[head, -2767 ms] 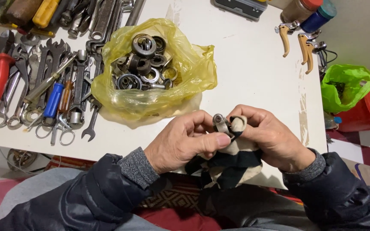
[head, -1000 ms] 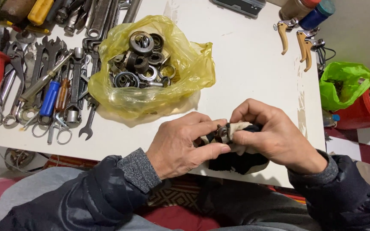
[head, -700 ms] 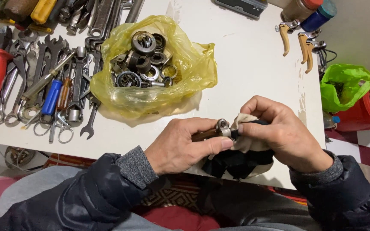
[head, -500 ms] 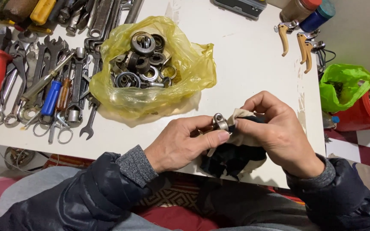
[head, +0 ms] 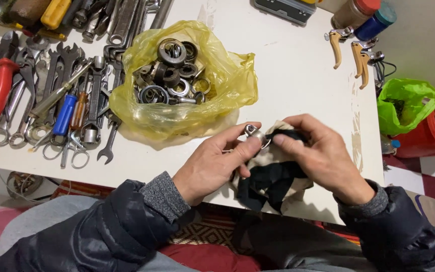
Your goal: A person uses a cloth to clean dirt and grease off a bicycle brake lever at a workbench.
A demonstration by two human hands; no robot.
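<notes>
Taking the yellow plastic bag [head: 177, 106] as the marker, the spread of wrenches, pliers and screwdrivers [head: 51, 95] lies to its left on the white table [head: 298, 75], the top row cut off by the frame edge. The bag itself lies open and holds a heap of metal rings and bearings [head: 169, 75], some half hidden under its folds. Just below the bag's lower right corner, the left hand [head: 212, 163] is closed around a small metal part [head: 254, 133], thumb and fingertips pinching it so only its shiny top shows. Right of that, touching the part, the right hand [head: 323, 156] grips a black and cream rag [head: 273, 176] and presses a fold of it against the part; the rag hangs down over the table's near edge. Far to the right of the bag, off the table, a green bag [head: 406, 103] sits in a red container [head: 419, 141], its contents too dark to make out.
</notes>
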